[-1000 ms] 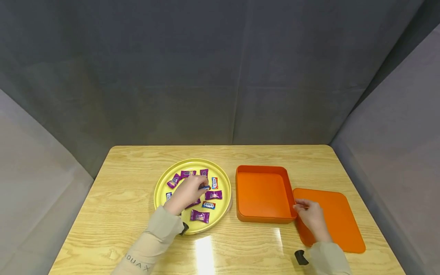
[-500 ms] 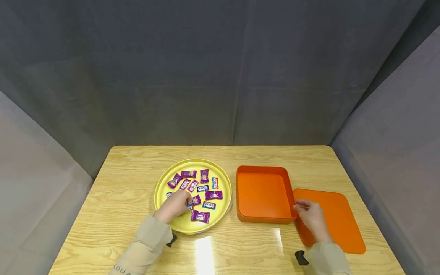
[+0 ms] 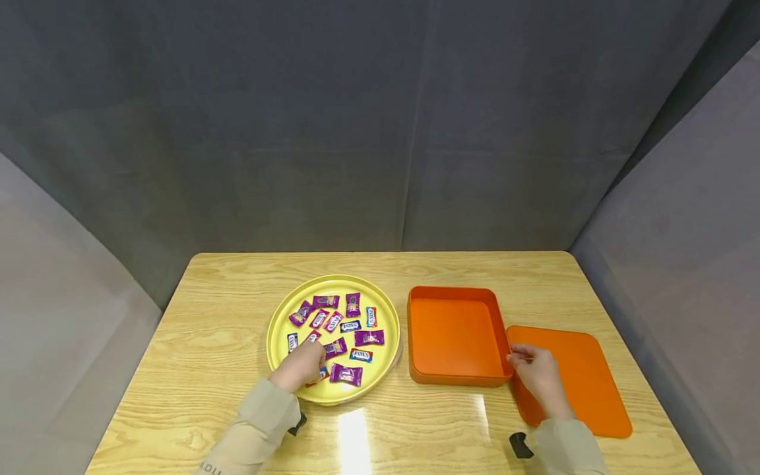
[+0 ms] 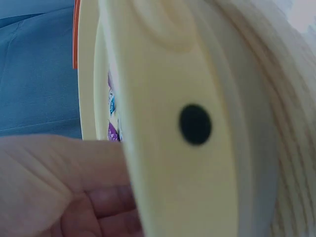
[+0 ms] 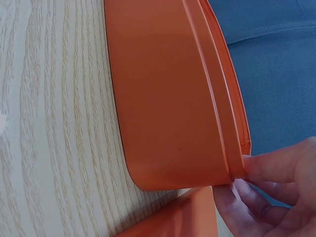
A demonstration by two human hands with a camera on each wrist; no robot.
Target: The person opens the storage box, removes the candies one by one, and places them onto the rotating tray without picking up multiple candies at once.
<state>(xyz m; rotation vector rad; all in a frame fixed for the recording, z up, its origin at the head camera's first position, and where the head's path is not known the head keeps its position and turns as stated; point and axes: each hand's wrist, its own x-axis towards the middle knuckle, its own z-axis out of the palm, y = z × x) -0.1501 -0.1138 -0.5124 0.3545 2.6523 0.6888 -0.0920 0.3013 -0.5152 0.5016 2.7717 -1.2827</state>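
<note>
In the head view, my left hand is low over the front left of a round yellow tray, its fingertips pinching a red-and-blue wrapped candy. The left wrist view shows its fingers curled behind the tray's rim; the fingertips are hidden there. Several purple candies and smaller Fox's-labelled candies lie spread on the tray. To the right, my right hand pinches the right wall of an open orange square box. Its thumb lies over the rim and the fingers below it.
An orange flat lid lies right of the box, partly under the right hand. The wooden table ends at a dark curtain behind and pale cloth panels at the sides.
My left hand has moved left and toward the front of the tray, leaving a blue candy behind; a red-and-blue candy has shifted forward with its fingertips. The right hand stays on the box.
</note>
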